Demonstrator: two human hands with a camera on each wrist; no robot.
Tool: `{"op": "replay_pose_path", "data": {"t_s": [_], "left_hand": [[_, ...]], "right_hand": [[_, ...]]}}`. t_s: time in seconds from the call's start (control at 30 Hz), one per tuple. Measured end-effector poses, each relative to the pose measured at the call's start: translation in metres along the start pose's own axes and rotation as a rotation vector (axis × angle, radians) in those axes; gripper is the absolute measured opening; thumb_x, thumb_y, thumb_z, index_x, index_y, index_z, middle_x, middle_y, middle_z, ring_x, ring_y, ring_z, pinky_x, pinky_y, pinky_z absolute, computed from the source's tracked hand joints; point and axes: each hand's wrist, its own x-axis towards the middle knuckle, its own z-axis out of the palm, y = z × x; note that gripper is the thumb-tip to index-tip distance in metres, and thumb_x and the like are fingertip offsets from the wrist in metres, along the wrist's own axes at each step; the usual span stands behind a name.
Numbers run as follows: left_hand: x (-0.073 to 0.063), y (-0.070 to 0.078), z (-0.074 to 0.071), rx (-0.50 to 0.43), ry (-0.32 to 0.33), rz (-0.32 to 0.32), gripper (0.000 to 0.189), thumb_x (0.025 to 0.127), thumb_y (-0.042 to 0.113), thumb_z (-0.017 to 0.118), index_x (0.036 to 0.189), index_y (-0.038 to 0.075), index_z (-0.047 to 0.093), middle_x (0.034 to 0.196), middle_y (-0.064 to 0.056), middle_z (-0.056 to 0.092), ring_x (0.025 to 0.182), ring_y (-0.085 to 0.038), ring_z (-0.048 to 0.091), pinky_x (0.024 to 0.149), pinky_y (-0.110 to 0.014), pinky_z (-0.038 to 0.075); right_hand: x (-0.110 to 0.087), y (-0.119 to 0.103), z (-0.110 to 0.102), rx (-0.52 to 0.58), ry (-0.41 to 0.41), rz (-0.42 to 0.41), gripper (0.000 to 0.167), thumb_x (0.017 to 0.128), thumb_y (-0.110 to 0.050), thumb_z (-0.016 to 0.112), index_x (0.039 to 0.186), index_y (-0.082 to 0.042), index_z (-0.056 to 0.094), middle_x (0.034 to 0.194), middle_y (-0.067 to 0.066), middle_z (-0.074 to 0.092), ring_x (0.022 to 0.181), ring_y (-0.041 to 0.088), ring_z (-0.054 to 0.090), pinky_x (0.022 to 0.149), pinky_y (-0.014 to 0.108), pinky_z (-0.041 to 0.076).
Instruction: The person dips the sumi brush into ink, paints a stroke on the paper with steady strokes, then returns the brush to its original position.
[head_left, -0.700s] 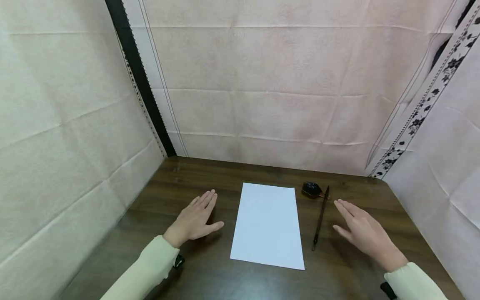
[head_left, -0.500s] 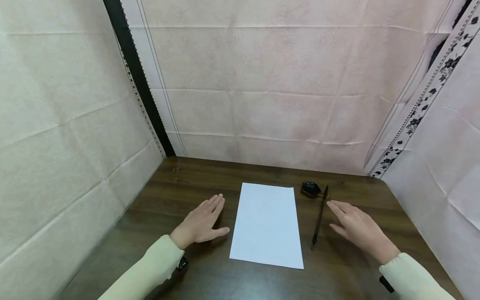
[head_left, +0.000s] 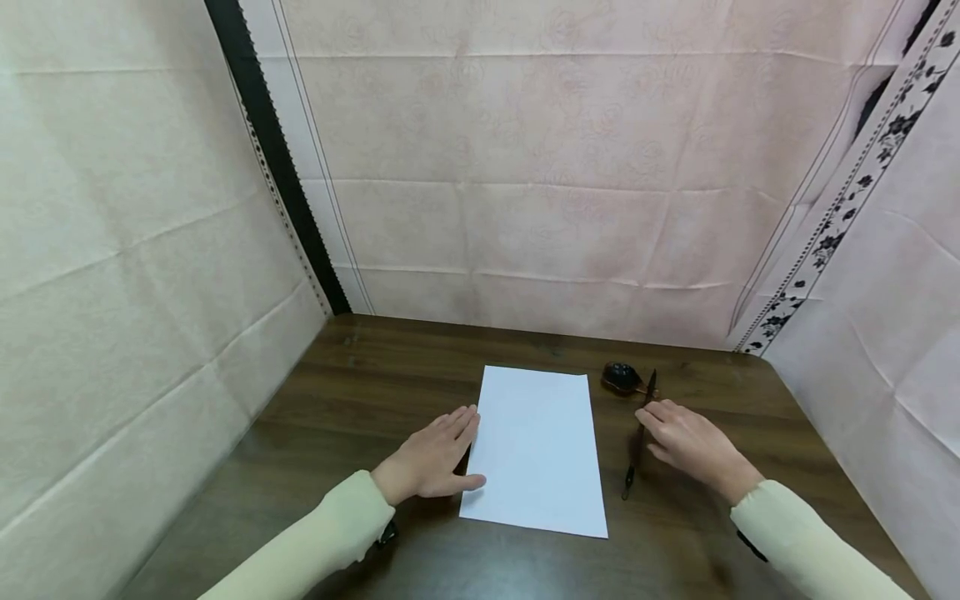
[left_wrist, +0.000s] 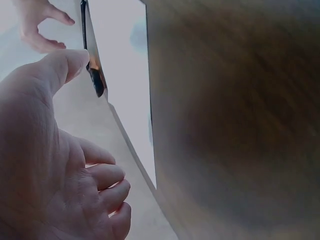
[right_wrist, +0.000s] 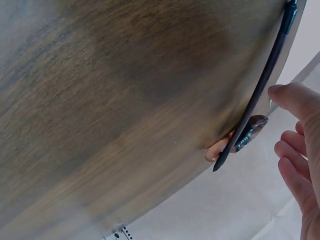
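A blank white sheet of paper (head_left: pixel 534 462) lies on the table. My left hand (head_left: pixel 433 457), fingers extended, is at its left edge, with fingertips and thumb overlapping it in the head view. Right of the sheet lies a dark writing brush (head_left: pixel 630 477), pointed tip away from me, a small loop at its near end. My right hand (head_left: pixel 692 443) hovers over the brush's middle, fingers loosely bent. In the right wrist view the thumb stands close beside the brush (right_wrist: pixel 263 75), with the other fingers (right_wrist: pixel 292 155) apart from it.
A small glossy black piece with a brown tail (head_left: pixel 622 378) sits beyond the paper, and the brush's tip end crosses that tail. Brown wood-grain table (head_left: pixel 405 358) surrounds everything. Pale cloth walls (head_left: pixel 525 225) enclose its back and sides.
My left hand has moved right to the paper's edge. My right hand has moved left over the brush, its fingers bending more. The paper and brush stay in place.
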Motion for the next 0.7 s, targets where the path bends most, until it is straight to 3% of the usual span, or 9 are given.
{"op": "replay_pose_path", "data": {"t_s": [0.17, 0.43, 0.7], "left_hand": [[0.001, 0.003, 0.005, -0.011, -0.028, -0.018, 0.098, 0.099, 0.065, 0.056, 0.166, 0.000, 0.027, 0.176, -0.016, 0.025, 0.164, -0.031, 0.025, 0.133, -0.047, 0.027], [-0.002, 0.006, 0.014, -0.015, -0.079, -0.031, 0.099, 0.098, 0.067, 0.057, 0.166, 0.000, 0.027, 0.176, -0.015, 0.025, 0.164, -0.030, 0.026, 0.133, -0.046, 0.027], [-0.001, 0.006, 0.019, -0.028, -0.110, -0.037, 0.099, 0.097, 0.067, 0.058, 0.166, 0.003, 0.029, 0.177, -0.013, 0.024, 0.164, -0.028, 0.026, 0.133, -0.046, 0.028]], "right_hand": [[0.004, 0.002, 0.007, -0.031, -0.002, -0.030, 0.049, 0.074, -0.011, 0.095, 0.114, 0.002, 0.072, 0.109, 0.018, 0.074, 0.102, 0.036, 0.075, 0.088, 0.046, 0.064], [0.005, 0.003, 0.018, -0.046, -0.043, -0.041, 0.044, 0.075, -0.010, 0.095, 0.112, 0.000, 0.073, 0.107, 0.015, 0.075, 0.096, 0.029, 0.074, 0.084, 0.042, 0.065], [0.004, 0.002, 0.026, -0.064, -0.011, -0.088, 0.036, 0.075, -0.004, 0.092, 0.107, -0.003, 0.074, 0.102, 0.010, 0.075, 0.088, 0.023, 0.072, 0.078, 0.035, 0.065]]}}
